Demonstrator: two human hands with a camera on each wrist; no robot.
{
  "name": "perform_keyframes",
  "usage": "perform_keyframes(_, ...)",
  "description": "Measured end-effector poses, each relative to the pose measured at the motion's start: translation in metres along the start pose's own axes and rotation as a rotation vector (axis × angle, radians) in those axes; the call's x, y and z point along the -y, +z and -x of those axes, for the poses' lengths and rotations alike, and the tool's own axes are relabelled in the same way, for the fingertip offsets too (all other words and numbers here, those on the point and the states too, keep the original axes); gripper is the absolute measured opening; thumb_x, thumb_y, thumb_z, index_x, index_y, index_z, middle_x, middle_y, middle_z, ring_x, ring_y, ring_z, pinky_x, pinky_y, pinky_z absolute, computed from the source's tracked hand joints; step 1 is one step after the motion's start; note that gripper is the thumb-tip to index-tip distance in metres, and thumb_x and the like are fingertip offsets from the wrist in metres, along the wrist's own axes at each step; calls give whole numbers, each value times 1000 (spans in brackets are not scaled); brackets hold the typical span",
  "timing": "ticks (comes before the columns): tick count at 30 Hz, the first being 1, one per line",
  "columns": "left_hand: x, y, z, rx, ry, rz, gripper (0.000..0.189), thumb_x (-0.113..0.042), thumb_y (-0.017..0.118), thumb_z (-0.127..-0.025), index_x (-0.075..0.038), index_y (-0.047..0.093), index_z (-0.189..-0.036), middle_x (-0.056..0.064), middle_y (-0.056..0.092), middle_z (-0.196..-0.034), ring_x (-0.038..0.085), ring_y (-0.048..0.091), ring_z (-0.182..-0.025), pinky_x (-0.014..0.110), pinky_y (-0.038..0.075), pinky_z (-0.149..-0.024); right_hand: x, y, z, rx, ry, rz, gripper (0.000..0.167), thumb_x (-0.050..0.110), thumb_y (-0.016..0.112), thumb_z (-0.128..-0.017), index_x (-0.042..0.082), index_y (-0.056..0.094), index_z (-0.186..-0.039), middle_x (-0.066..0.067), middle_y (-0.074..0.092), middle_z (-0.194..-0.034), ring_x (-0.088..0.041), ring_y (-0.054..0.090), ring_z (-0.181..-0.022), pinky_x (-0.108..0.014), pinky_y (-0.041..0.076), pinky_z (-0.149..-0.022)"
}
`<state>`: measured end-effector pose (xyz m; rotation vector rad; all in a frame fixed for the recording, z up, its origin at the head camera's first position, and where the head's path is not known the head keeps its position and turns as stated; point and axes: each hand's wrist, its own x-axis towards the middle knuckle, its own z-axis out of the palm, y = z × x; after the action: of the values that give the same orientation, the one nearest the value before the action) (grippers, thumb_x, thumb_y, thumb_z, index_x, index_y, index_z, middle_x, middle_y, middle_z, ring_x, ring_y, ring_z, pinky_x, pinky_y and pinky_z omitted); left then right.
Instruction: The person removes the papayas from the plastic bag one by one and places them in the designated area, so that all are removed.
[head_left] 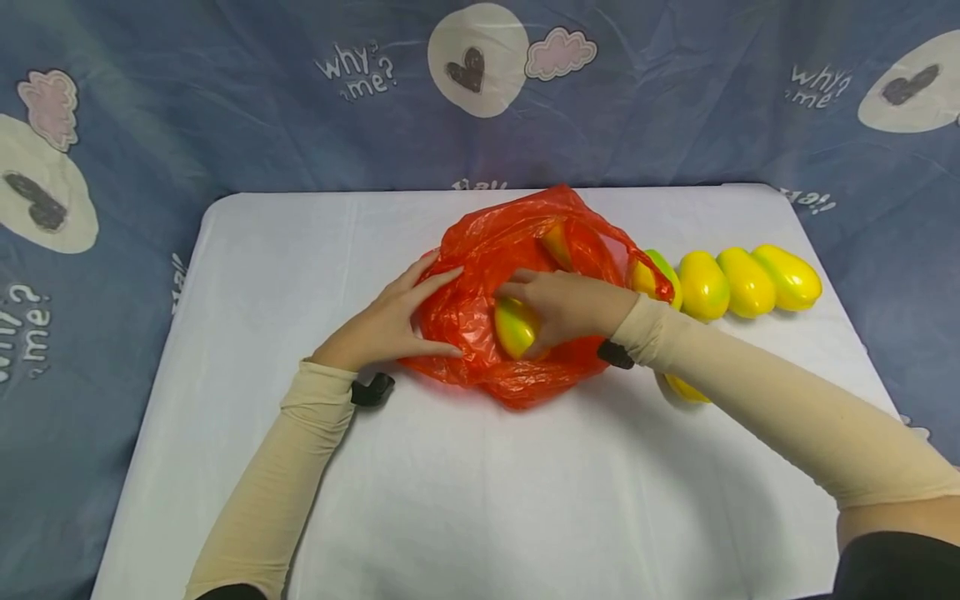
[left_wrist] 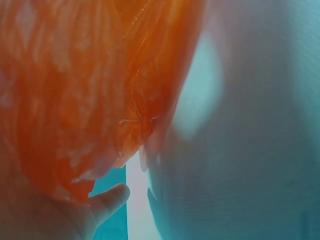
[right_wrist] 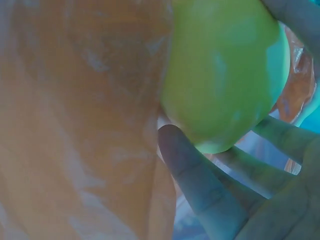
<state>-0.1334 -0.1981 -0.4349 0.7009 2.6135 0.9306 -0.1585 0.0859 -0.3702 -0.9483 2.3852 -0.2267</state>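
A red plastic bag (head_left: 517, 218) lies on the white table with its mouth spread wide. My right hand (head_left: 573, 304) reaches into it and holds a yellow-green mango (head_left: 514, 327), with the fingers around it in the right wrist view, where the mango (right_wrist: 225, 75) sits beside the bag's wall (right_wrist: 75, 125). Another mango (head_left: 557, 244) shows inside the bag near its far side. At the bag's left side, my left hand (head_left: 386, 321) rests with fingers spread along the plastic. The thumb (left_wrist: 111, 200) stands straight out in the left wrist view.
Right of the bag several mangoes (head_left: 746, 283) lie side by side in a row, the nearest partly behind the bag's edge. One more mango (head_left: 686, 389) is half hidden under my right forearm. A blue patterned cloth (head_left: 262, 100) hangs behind the white table (head_left: 465, 500).
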Motion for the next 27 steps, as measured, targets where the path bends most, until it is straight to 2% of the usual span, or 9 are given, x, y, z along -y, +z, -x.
perform_keyframes(6, 0, 1, -1, 3, -9, -3, 110, -74, 81, -70, -48, 26, -161, -7, 4, -175, 31, 15, -162, 68, 36, -118, -8, 4, 4, -11, -14, -54, 91, 41, 88, -79, 19, 45, -156, -8, 45, -157, -30, 55, -133, -48, 52, -110)
perform_keyframes(10, 1, 1, -1, 3, -4, 2, 110, -73, 83, -70, -45, 28, -162, -6, 5, -175, 31, 15, -161, 68, 36, -118, -14, 7, 8, -30, -25, -102, 92, 39, 89, -79, 20, 44, -157, -7, 43, -160, -30, 46, -144, -50, 46, -117)
perform_keyframes(15, 1, 1, -1, 3, -4, 8, 110, -71, 83, -70, -43, 29, -162, -7, 5, -175, 31, 14, -162, 68, 36, -118, -20, 11, 13, -86, -34, -151, 94, 43, 89, -78, 25, 42, -158, -3, 40, -163, -28, 40, -150, -53, 40, -122)
perform_keyframes(23, 0, 1, 0, 5, -13, 7, 111, -71, 84, -70, -43, 28, -162, -7, 4, -175, 31, 13, -162, 68, 36, -118, -27, 17, 16, -191, -78, -250, 93, 42, 91, -78, 25, 44, -157, 1, 41, -163, -24, 38, -152, -51, 40, -121)
perform_keyframes(27, 1, 0, 1, 5, -14, 1, 110, -72, 83, -70, -46, 27, -161, -7, 4, -175, 31, 13, -162, 68, 36, -118, -30, 19, 17, -237, -89, -333, 93, 35, 92, -78, 25, 44, -157, 2, 40, -164, -22, 37, -152, -48, 46, -117)
